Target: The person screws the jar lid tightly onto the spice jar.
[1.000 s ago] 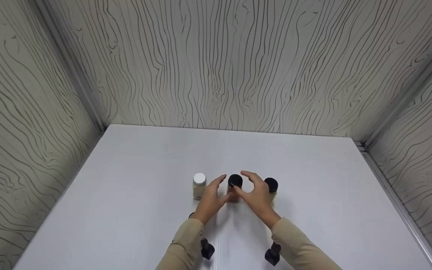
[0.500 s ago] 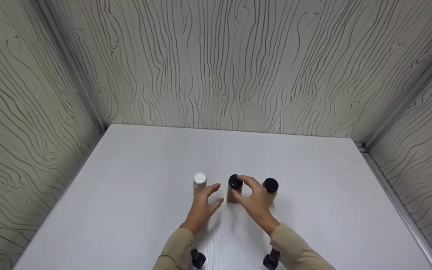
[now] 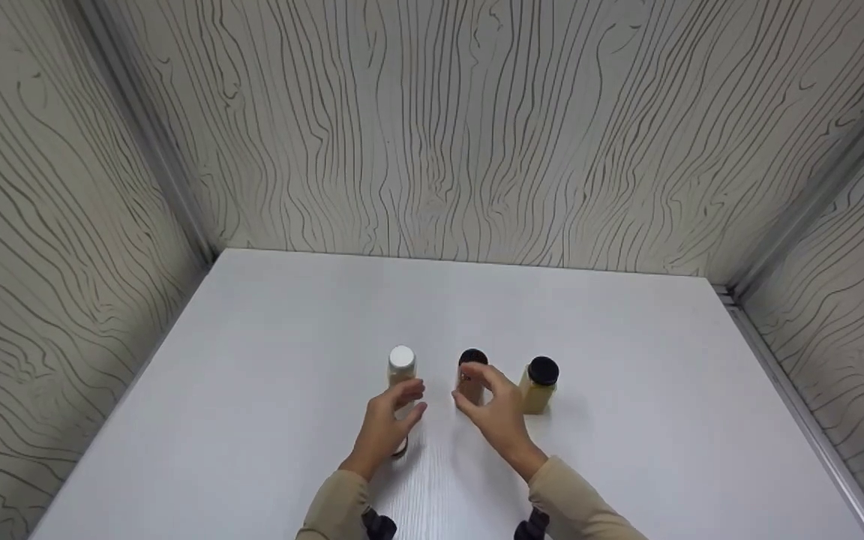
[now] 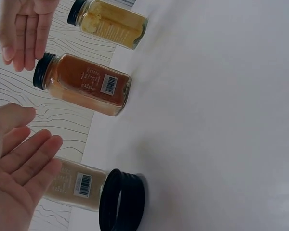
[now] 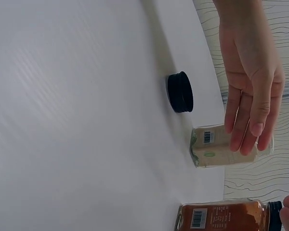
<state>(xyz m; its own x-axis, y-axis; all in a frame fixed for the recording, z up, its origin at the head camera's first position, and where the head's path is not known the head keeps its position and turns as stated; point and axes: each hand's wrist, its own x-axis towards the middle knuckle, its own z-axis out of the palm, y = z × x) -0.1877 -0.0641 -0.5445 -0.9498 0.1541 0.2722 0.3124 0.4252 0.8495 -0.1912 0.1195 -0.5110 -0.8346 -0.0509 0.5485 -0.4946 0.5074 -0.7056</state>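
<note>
My left hand [image 3: 385, 424] hovers in front of a square glass spice jar with beige powder [image 5: 220, 151] and a white top [image 3: 402, 358]. Its fingers are loosely bent and hold nothing. Near that hand a loose black lid [image 4: 121, 201] stands on its edge on the table. An upright spice jar with orange-red powder [image 4: 89, 82] and a black cap [image 3: 472, 358] is in the middle. Beside it is my right hand [image 3: 499, 411], fingers apart in a loose curve, partly hiding the jar in the head view; the left wrist view shows its fingertips near the cap.
A third spice jar with yellow powder [image 3: 537, 397] and a black cap stands to the right of the right hand. All stand on a white table [image 3: 289, 322], bounded by wood-grain patterned walls [image 3: 432, 135] at the back and sides.
My left hand has moved left and toward me, away from the middle jar. The right hand has shifted slightly left and nearer, uncovering the yellow jar. The jars stay put.
</note>
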